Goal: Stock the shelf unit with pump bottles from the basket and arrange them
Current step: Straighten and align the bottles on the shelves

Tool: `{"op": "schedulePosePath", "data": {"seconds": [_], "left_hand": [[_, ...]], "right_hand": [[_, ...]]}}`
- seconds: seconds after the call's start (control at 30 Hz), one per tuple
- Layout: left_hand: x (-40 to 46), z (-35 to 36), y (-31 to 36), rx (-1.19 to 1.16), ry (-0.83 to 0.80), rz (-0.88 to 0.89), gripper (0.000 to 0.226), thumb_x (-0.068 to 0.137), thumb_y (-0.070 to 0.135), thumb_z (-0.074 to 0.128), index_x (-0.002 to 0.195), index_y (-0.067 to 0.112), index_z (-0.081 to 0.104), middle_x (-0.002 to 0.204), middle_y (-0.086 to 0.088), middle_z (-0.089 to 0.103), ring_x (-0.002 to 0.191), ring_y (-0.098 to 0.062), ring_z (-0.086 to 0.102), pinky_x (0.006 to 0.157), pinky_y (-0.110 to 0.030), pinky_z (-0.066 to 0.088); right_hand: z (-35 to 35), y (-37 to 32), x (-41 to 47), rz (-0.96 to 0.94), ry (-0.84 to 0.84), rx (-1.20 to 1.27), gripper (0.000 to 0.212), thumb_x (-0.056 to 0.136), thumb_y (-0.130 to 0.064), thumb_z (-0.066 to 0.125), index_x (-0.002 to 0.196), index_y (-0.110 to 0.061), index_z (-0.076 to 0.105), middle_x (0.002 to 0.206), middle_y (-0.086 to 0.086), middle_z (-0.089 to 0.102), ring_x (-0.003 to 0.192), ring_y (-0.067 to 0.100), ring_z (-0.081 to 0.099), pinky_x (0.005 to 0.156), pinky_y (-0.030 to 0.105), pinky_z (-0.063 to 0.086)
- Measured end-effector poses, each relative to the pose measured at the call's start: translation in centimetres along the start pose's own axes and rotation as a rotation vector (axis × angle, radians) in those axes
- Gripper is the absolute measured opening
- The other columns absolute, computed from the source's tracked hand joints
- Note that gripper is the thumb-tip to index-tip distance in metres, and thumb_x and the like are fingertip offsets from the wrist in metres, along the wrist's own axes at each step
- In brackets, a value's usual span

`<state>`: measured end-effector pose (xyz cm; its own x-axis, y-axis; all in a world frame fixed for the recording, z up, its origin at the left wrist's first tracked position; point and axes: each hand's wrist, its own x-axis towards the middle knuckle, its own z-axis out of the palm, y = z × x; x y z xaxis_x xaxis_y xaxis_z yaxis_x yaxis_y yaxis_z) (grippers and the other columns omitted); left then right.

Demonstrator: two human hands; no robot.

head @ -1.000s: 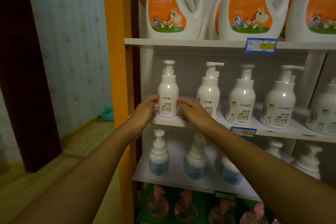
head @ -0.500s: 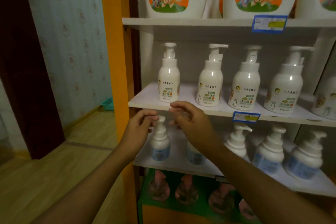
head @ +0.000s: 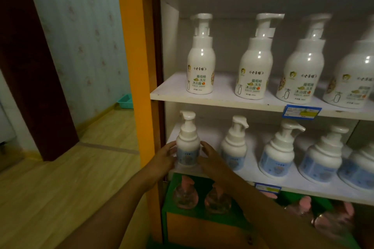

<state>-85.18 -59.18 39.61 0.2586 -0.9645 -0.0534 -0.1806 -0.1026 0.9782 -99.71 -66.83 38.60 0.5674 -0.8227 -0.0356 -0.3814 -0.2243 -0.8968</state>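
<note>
Blue-labelled pump bottle [head: 187,147], upright at the lower shelf's [head: 293,183] 9 o'clock end, was clasped between left hand [head: 165,159] and right hand [head: 210,157], likely to square it with its row.

Retail shop: a shelf unit [head: 212,98] holds rows of identical pump bottles [head: 254,68], with blue price tags [head: 301,112] on shelf edges.
</note>
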Motion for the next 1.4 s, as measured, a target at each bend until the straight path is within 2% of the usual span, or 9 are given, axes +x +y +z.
{"op": "schedulePosePath", "data": {"seconds": [0.17,0.33,0.6,0.73,0.87,0.97,1.07,1.23,1.4], "left_hand": [[0.2,-0.3,-0.4,-0.078,-0.024,-0.011,0.06,0.091,-0.01,0.043,0.14,0.023,0.035,0.149,-0.004,0.038,0.134,-0.024,0.041,0.085,-0.033,0.048],[0.5,-0.2,-0.7,-0.097,-0.09,-0.012,0.063,0.092,-0.009,0.043,0.143,0.026,0.03,0.152,-0.001,0.031,0.14,-0.022,0.031,0.092,-0.031,0.04],[1.1,-0.4,-1.5,-0.116,-0.131,-0.014,0.07,0.09,-0.013,0.042,0.146,0.028,0.026,0.153,0.002,0.03,0.141,-0.018,0.029,0.08,-0.017,0.044],[1.4,-0.5,-1.7,-0.115,-0.14,-0.026,0.076,0.088,-0.017,0.041,0.146,0.029,0.025,0.155,0.002,0.027,0.141,-0.02,0.03,0.1,-0.031,0.039],[1.4,-0.3,-1.7,-0.115,-0.132,-0.018,0.077,0.087,-0.019,0.04,0.146,0.028,0.025,0.155,0.002,0.027,0.141,-0.02,0.029,0.098,-0.028,0.038],[1.0,0.2,-2.3,-0.036,0.017,0.071,0.061,0.092,-0.005,0.045,0.144,0.024,0.032,0.15,0.002,0.034,0.135,-0.021,0.038,0.098,-0.033,0.045],[0.2,1.0,-4.7,0.012,0.28,0.17,0.031,0.094,0.001,0.045,0.119,0.015,0.054,0.126,-0.005,0.054,0.108,-0.021,0.057,0.08,-0.025,0.053],[-0.7,2.8,-10.2,0.073,0.229,0.091,0.027,0.09,-0.009,0.04,0.099,0.008,0.058,0.098,-0.004,0.062,0.091,-0.018,0.061,0.071,-0.015,0.051],[-0.1,4.0,-15.2,0.014,0.133,-0.078,0.044,0.089,-0.008,0.05,0.129,0.008,0.046,0.13,-0.008,0.051,0.116,-0.026,0.055,0.095,-0.042,0.051]], "right_hand": [[0.8,0.9,0.4,-0.02,0.048,0.057,0.045,0.096,-0.025,0.047,0.139,-0.027,0.033,0.143,-0.001,0.043,0.13,0.021,0.045,0.108,0.044,0.041],[0.2,1.7,0.6,-0.028,0.054,0.021,0.04,0.097,-0.021,0.043,0.137,-0.026,0.038,0.14,0.002,0.047,0.11,0.018,0.055,0.085,0.027,0.046],[0.0,2.2,0.9,-0.018,0.051,0.053,0.044,0.095,-0.016,0.042,0.137,-0.029,0.036,0.14,0.002,0.047,0.121,0.023,0.051,0.098,0.039,0.046],[0.0,2.0,0.8,-0.001,0.042,0.054,0.047,0.094,-0.018,0.043,0.138,-0.031,0.033,0.142,0.001,0.045,0.123,0.023,0.05,0.101,0.047,0.046],[0.0,1.2,-0.6,-0.023,0.035,0.06,0.053,0.094,-0.011,0.044,0.142,-0.028,0.028,0.146,-0.001,0.039,0.131,0.021,0.042,0.105,0.043,0.043],[0.2,0.3,-2.5,-0.115,0.046,0.028,0.054,0.096,-0.013,0.045,0.144,-0.023,0.022,0.129,-0.012,0.035,0.122,0.005,0.035,0.098,0.022,0.036],[0.8,1.0,-4.4,-0.207,0.127,0.036,0.052,0.094,-0.011,0.048,0.141,-0.024,0.029,0.136,-0.013,0.039,0.123,0.006,0.041,0.1,0.023,0.039],[2.2,5.5,-5.3,-0.164,0.151,0.076,0.035,0.083,-0.029,0.053,0.116,-0.038,0.049,0.118,-0.003,0.062,0.075,0.002,0.052,0.069,0.025,0.047],[4.1,10.3,-4.0,-0.022,0.069,0.031,0.032,0.089,-0.014,0.056,0.12,-0.022,0.052,0.111,-0.006,0.058,0.09,0.009,0.054,0.081,0.03,0.05]]}}
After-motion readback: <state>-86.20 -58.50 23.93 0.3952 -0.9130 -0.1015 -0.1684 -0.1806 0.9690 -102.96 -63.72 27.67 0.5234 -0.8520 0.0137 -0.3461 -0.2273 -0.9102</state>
